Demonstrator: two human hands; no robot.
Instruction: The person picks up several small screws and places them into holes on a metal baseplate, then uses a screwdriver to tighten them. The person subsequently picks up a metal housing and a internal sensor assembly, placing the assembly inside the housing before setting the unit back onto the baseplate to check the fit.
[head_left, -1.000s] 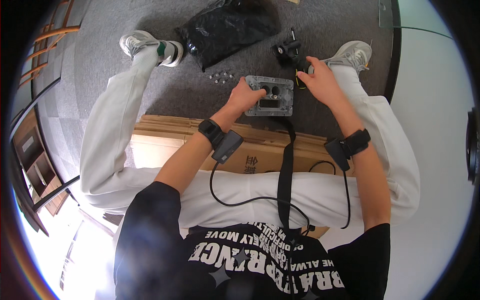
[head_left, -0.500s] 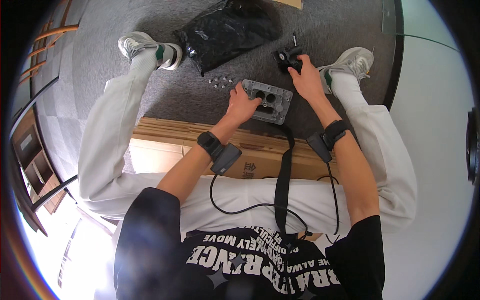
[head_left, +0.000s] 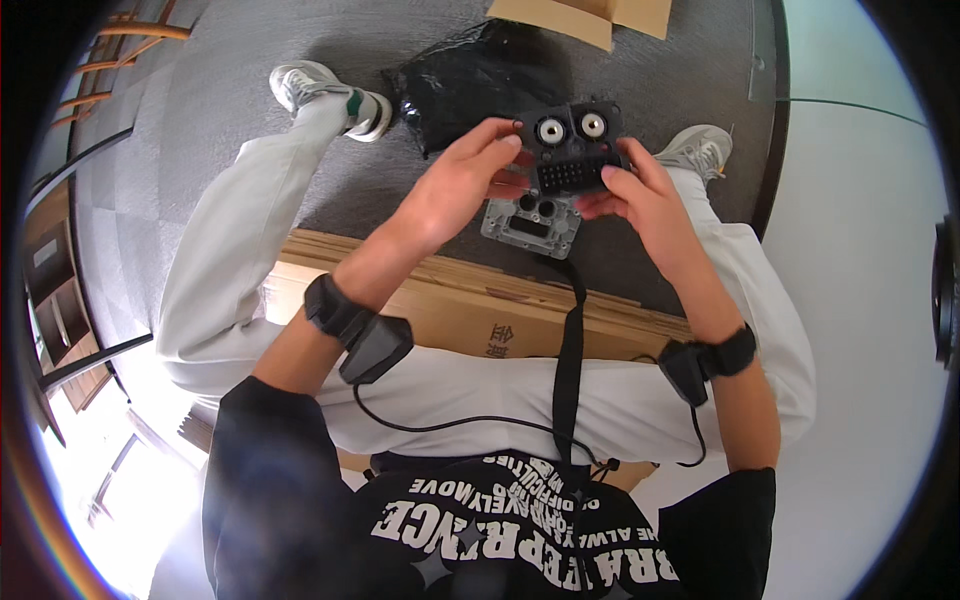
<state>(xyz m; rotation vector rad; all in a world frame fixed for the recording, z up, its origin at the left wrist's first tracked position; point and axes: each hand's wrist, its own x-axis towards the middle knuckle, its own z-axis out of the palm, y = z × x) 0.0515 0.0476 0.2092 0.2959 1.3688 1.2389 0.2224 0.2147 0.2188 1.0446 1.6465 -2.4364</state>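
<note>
Between my hands is a black connector block (head_left: pixel 573 150), raised above the floor. Its upward face shows two round metal contacts side by side and a grid of small holes below them. My left hand (head_left: pixel 472 170) grips its left edge, thumb at the corner. On the opposite side, my right hand (head_left: pixel 640 195) is closed on the block, with the thumb over the grid end. Beneath it lies a grey metal frame plate (head_left: pixel 500 240) with round and rectangular openings, its upper part partly covered by the block. My left hand and forearm hide some floor beside the plate.
A crumpled black plastic bag (head_left: pixel 440 90) lies beyond my hands. An opened cardboard box (head_left: pixel 560 18) stands at the far edge. Stacked flat cardboard (head_left: pixel 420 300) lies nearer me, crossed by a black strap (head_left: pixel 570 350). Cables hang from both wrist devices. My shoes flank the work area.
My right hand has brought the black block up and leftward over the grey plate. My left hand has let go of the plate and gripped the block. Small metal screws seen earlier are now hidden.
</note>
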